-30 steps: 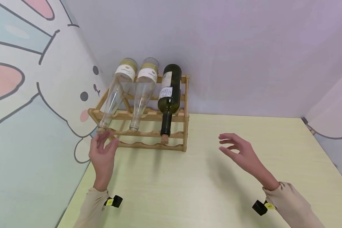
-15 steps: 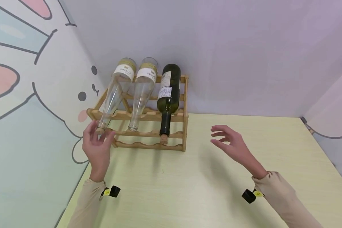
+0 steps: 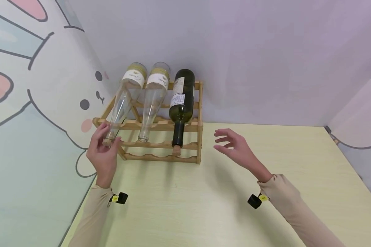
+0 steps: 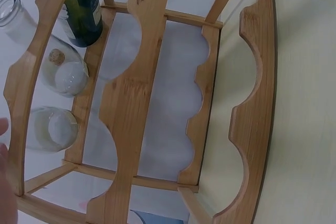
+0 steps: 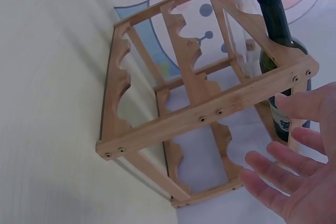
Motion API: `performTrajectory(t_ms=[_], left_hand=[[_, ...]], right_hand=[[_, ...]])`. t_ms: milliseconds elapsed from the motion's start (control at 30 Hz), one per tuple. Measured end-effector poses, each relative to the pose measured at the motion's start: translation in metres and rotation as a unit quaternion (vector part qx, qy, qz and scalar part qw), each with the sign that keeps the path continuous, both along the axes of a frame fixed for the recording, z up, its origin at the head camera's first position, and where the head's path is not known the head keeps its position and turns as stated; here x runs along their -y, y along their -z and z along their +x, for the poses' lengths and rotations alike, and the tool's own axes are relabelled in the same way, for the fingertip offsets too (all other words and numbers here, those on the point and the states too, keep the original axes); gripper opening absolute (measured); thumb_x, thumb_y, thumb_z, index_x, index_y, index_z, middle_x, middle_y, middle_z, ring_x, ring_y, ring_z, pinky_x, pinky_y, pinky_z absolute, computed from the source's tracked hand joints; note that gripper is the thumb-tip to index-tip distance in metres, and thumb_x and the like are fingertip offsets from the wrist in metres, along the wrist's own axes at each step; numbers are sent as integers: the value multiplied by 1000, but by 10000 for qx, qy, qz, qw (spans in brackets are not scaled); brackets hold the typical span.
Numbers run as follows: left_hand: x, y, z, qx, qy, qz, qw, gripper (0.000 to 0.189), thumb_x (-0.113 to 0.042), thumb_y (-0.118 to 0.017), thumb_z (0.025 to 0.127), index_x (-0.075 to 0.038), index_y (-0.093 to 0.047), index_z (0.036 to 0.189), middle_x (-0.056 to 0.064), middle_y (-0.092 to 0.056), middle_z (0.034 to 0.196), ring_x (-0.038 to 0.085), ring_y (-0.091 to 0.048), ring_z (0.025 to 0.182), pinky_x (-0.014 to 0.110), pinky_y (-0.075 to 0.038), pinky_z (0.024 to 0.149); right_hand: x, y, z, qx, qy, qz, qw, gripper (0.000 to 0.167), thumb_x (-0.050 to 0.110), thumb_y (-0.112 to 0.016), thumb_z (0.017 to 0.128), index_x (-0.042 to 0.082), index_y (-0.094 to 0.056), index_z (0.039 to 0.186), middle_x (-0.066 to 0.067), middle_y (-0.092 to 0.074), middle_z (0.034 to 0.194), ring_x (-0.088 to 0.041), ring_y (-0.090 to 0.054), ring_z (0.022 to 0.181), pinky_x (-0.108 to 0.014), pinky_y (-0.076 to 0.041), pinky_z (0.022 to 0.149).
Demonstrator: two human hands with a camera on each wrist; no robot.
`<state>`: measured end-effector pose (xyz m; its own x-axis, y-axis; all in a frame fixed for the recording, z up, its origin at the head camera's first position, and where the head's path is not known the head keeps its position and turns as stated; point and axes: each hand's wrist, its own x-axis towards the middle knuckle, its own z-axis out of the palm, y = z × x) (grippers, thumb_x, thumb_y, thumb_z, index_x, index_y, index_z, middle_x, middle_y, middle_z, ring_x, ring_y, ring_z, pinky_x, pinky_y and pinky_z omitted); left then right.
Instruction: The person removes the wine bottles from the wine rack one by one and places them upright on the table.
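My left hand [image 3: 102, 159] is around the corked neck of the leftmost clear glass bottle [image 3: 123, 99], fingers on its left and thumb apart on its right. That bottle slants neck-down on the wooden wine rack [image 3: 160, 126]. Beside it lies a second clear bottle [image 3: 154, 94], with a loose cork [image 4: 56, 56] inside. The dark green wine bottle [image 3: 182, 99], stoppered with a cork [image 3: 176, 150], rests third in the row. Right of the rack, my right hand [image 3: 235, 145] hovers with loosely bent fingers and holds nothing; the right wrist view shows its palm [image 5: 310, 198] near the rack's side.
The rack's lower tiers, with scalloped rails [image 4: 252, 103], hold no bottles. It stands on a pale wooden table [image 3: 185, 206] against a plain wall [image 3: 250, 61]. A wall with a cartoon rabbit [image 3: 62, 68] rises close on the left.
My left hand has moved forward from below the leftmost bottle's cork to around its neck. My right hand has moved left and forward, closer to the rack. The bottles stay in place.
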<state>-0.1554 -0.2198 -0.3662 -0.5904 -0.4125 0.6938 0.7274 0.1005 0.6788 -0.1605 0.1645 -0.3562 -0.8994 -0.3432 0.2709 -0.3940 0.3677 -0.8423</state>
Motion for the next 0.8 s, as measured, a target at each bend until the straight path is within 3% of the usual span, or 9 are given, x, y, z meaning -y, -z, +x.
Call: performTrajectory(t_ms=[233, 533, 800], left_hand=[[6, 1, -10, 60, -485, -485, 9976, 38, 24, -67, 70, 16, -60, 107, 27, -57, 123, 31, -55, 115, 32, -44, 98], [9, 1, -20, -99, -461, -723, 9963, 38, 26, -67, 68, 16, -62, 105, 28, -59, 117, 33, -57, 114, 34, -44, 99], [6, -2, -23, -166, -534, -1053, 9929, 34, 25, -67, 70, 15, -63, 102, 27, -60, 116, 34, -55, 116, 37, -42, 101]], right_hand=[[14, 2, -10, 48, -191, -74, 9998, 45, 3, -66, 88, -1, -49, 129, -20, -56, 122, -40, -60, 105, -50, -51, 85], [31, 7, -21, 334, -304, -199, 9988, 47, 2, -64, 88, -4, -46, 131, -23, -55, 122, -41, -59, 105, -49, -51, 86], [40, 39, -44, 174, -404, -271, 9987, 36, 10, -65, 90, 7, -54, 125, -9, -61, 116, -23, -63, 102, -37, -55, 80]])
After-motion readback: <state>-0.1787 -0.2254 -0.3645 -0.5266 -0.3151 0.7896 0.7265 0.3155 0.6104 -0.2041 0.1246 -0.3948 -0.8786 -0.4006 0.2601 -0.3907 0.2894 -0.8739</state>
